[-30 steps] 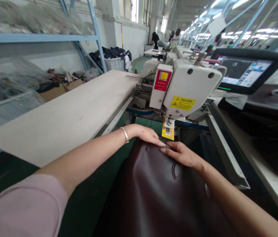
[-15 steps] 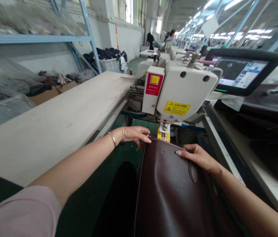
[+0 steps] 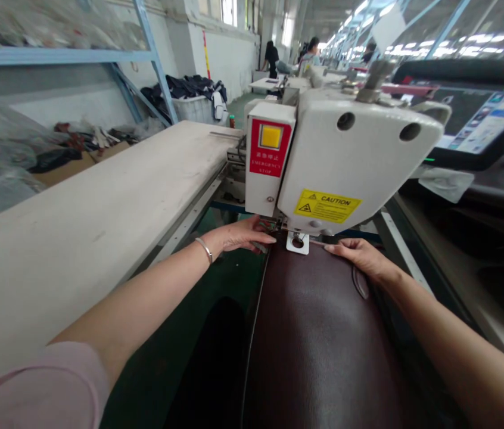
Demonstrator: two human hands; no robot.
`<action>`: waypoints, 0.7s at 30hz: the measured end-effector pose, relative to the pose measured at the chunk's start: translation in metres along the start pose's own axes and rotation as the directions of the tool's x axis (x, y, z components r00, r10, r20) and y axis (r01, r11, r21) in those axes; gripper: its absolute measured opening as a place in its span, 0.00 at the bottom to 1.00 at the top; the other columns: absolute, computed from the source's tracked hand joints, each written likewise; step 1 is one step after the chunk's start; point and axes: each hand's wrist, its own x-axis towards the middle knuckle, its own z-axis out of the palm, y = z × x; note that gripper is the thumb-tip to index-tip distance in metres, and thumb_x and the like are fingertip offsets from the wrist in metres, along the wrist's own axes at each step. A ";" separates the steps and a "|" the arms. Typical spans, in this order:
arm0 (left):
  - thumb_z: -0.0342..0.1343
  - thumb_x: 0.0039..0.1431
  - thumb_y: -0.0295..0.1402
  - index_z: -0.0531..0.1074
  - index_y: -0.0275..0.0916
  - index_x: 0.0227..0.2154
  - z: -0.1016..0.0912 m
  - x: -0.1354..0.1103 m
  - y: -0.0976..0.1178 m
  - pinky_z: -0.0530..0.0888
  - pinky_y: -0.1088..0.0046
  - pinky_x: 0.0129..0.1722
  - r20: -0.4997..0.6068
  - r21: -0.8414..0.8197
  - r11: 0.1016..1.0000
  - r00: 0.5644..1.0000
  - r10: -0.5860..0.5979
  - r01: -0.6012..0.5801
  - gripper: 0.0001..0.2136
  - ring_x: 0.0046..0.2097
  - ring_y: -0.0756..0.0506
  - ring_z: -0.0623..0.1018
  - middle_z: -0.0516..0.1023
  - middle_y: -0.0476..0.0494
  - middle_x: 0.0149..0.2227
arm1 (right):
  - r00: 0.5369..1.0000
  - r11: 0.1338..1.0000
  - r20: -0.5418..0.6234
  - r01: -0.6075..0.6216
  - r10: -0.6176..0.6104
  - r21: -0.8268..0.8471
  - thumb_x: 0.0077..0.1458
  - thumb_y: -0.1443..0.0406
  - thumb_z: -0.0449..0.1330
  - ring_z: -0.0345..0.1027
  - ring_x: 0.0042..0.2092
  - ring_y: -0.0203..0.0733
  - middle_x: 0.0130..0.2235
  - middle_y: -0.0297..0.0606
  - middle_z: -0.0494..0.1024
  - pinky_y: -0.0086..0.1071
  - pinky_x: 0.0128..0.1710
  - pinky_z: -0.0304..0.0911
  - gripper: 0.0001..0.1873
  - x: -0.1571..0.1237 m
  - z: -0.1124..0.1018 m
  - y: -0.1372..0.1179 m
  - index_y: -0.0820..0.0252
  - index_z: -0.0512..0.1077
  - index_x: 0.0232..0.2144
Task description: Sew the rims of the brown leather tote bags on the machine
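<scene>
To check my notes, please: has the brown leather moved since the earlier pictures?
Yes, forward: the brown leather now reaches under the sewing machine head, closer than before.

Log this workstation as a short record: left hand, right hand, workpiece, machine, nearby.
Left hand: open, beside the presser foot
Right hand: flat on the workpiece
Workpiece: dark brown leather piece, far edge at the foot
Machine: white industrial sewing machine
Nearby: touchscreen, long cream table
</scene>
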 end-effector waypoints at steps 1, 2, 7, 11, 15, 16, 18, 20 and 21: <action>0.70 0.47 0.41 0.61 0.43 0.58 0.001 -0.002 -0.002 0.74 0.58 0.46 0.010 -0.008 1.000 1.000 -0.025 0.025 0.36 0.58 0.35 0.70 0.68 0.33 0.59 | 1.000 1.000 -0.021 -0.003 0.003 0.027 0.34 0.46 0.74 0.50 0.18 0.28 0.17 0.26 0.61 0.26 0.18 0.45 0.31 0.003 -0.001 0.001 0.58 0.60 0.16; 0.69 0.48 0.43 0.59 0.45 0.60 0.003 -0.005 -0.004 0.74 0.55 0.47 0.021 -0.007 0.999 0.998 -0.051 0.051 0.38 0.60 0.33 0.68 0.66 0.33 0.61 | 0.999 0.999 -0.040 0.004 -0.003 0.045 0.35 0.47 0.74 0.53 0.19 0.29 0.17 0.27 0.63 0.27 0.18 0.47 0.30 0.006 -0.002 0.001 0.58 0.62 0.16; 0.66 0.52 0.47 0.58 0.46 0.60 0.019 -0.013 -0.006 0.73 0.47 0.48 0.015 -0.042 0.996 0.997 -0.079 0.080 0.36 0.62 0.29 0.65 0.63 0.32 0.63 | 0.997 0.997 -0.055 0.060 -0.058 0.046 0.37 0.49 0.74 0.66 0.25 0.38 0.21 0.33 0.72 0.30 0.24 0.60 0.22 0.013 -0.004 0.002 0.57 0.71 0.21; 0.66 0.52 0.45 0.59 0.43 0.58 0.023 -0.015 -0.005 0.74 0.45 0.45 0.005 -0.066 0.994 0.996 -0.086 0.086 0.34 0.56 0.30 0.72 0.69 0.31 0.58 | 0.998 0.999 -0.040 0.048 -0.047 0.014 0.38 0.48 0.73 0.69 0.27 0.41 0.22 0.35 0.75 0.32 0.26 0.63 0.21 0.015 -0.004 0.004 0.57 0.74 0.23; 0.66 0.52 0.44 0.59 0.43 0.57 0.022 -0.014 -0.005 0.76 0.49 0.43 0.000 -0.079 0.995 0.998 -0.064 0.064 0.32 0.55 0.31 0.72 0.69 0.32 0.57 | 0.999 1.000 -0.036 0.016 -0.016 0.009 0.37 0.48 0.74 0.69 0.26 0.41 0.24 0.37 0.77 0.32 0.25 0.63 0.22 0.016 -0.005 0.003 0.58 0.75 0.23; 0.66 0.53 0.44 0.60 0.43 0.56 0.022 -0.014 -0.005 0.76 0.51 0.43 0.004 -0.077 0.996 0.999 -0.053 0.053 0.32 0.55 0.31 0.72 0.69 0.32 0.57 | 0.999 1.000 -0.040 0.011 -0.010 0.015 0.37 0.49 0.74 0.70 0.26 0.41 0.24 0.37 0.78 0.32 0.25 0.63 0.22 0.016 -0.005 0.002 0.58 0.75 0.23; 0.66 0.52 0.44 0.61 0.43 0.56 0.021 -0.014 -0.006 0.75 0.51 0.42 0.013 -0.077 0.996 0.999 -0.035 0.036 0.31 0.55 0.31 0.72 0.69 0.33 0.58 | 0.999 1.000 -0.049 0.004 -0.003 0.027 0.36 0.49 0.74 0.70 0.27 0.41 0.25 0.37 0.78 0.32 0.25 0.64 0.22 0.015 -0.003 0.001 0.58 0.75 0.24; 0.66 0.52 0.44 0.61 0.43 0.56 0.020 -0.014 -0.006 0.75 0.51 0.42 0.030 -0.085 0.996 0.999 -0.030 0.033 0.31 0.56 0.30 0.72 0.69 0.32 0.58 | 0.999 1.000 -0.053 0.002 0.000 0.030 0.36 0.48 0.74 0.70 0.27 0.41 0.25 0.37 0.79 0.32 0.25 0.64 0.22 0.014 -0.001 0.000 0.58 0.75 0.24; 0.66 0.51 0.44 0.61 0.43 0.56 0.020 -0.014 -0.007 0.75 0.51 0.42 0.033 -0.092 0.995 0.999 -0.034 0.037 0.32 0.56 0.30 0.72 0.69 0.32 0.57 | 0.999 1.000 -0.054 0.000 0.001 0.028 0.36 0.48 0.74 0.70 0.27 0.41 0.25 0.38 0.79 0.32 0.25 0.65 0.22 0.013 0.000 -0.001 0.58 0.75 0.24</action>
